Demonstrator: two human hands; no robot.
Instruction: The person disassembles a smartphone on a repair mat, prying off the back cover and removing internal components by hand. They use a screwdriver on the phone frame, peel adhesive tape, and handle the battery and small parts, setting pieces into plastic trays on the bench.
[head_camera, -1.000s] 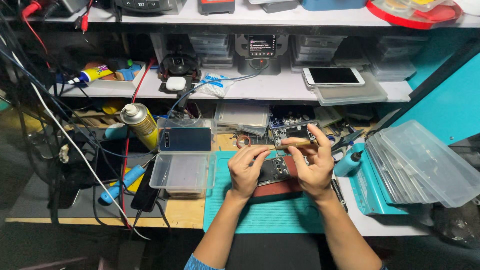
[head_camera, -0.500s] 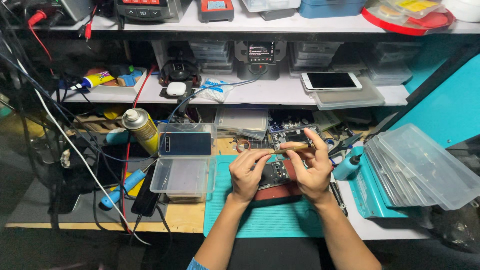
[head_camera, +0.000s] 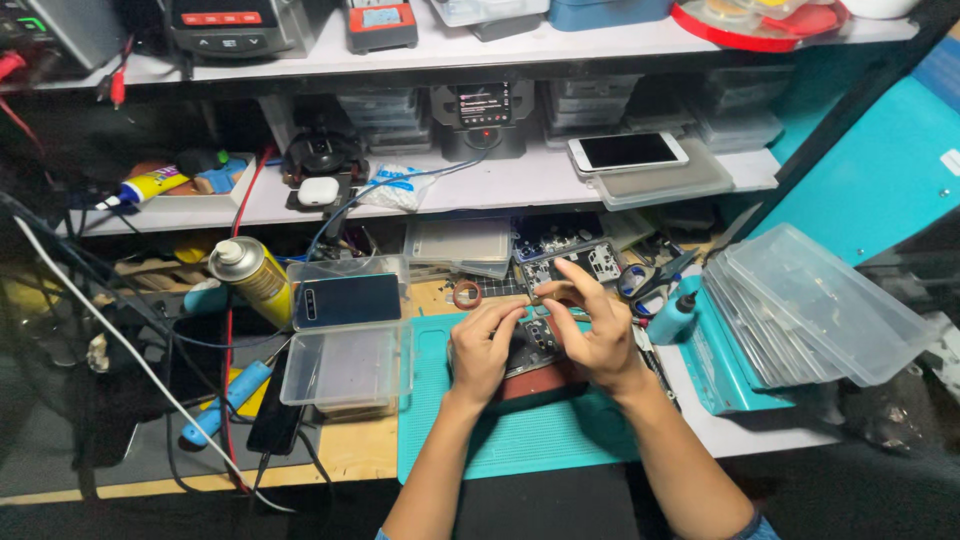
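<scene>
Mid-repair, I'd judge: left hand presses down an opened phone on teal mat; right hand pinches small tool over it; next needs fine, steady fingertip work.

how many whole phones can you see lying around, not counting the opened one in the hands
2: a white phone lying on a tray on the middle shelf, and a dark blue phone face down on a clear box left of both hands. Others may be hidden in the clutter.
</scene>
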